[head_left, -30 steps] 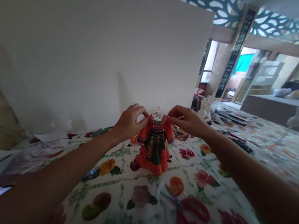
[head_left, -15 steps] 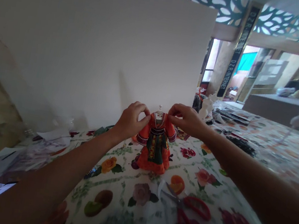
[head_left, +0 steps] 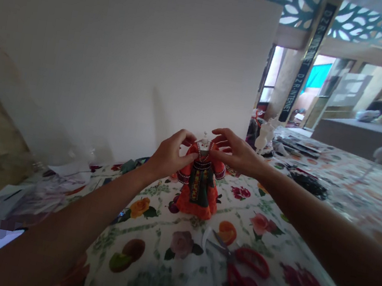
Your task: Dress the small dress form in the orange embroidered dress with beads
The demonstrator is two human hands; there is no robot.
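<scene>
A small doll dress (head_left: 200, 188), orange with a dark green patterned front panel and beaded trim, stands upright on a white headless mannequin (head_left: 205, 141). At its left shoulder as I see it, my left hand (head_left: 170, 154) has the thumb on the front and the fingers curled behind. My right hand (head_left: 238, 155) is at the other shoulder, its thumb against the dress front and its fingers loosely spread over and behind it. Both hands look closed around the shoulder cloth. Fingertips behind the dress are hidden. Nearer to me lie scissors (head_left: 251, 263) with red handles.
A floral tablecloth (head_left: 161, 235) covers the table. Behind the dress rises a large white board (head_left: 123, 63). White mannequin forms (head_left: 263, 136) and dark material (head_left: 307, 182) are at the right. Papers (head_left: 69, 171) lie at the left.
Both hands have shifted inward around the dress shoulders, thumbs now farther onto its front. My right fingers have spread from a pinch. The scissors stay where they were.
</scene>
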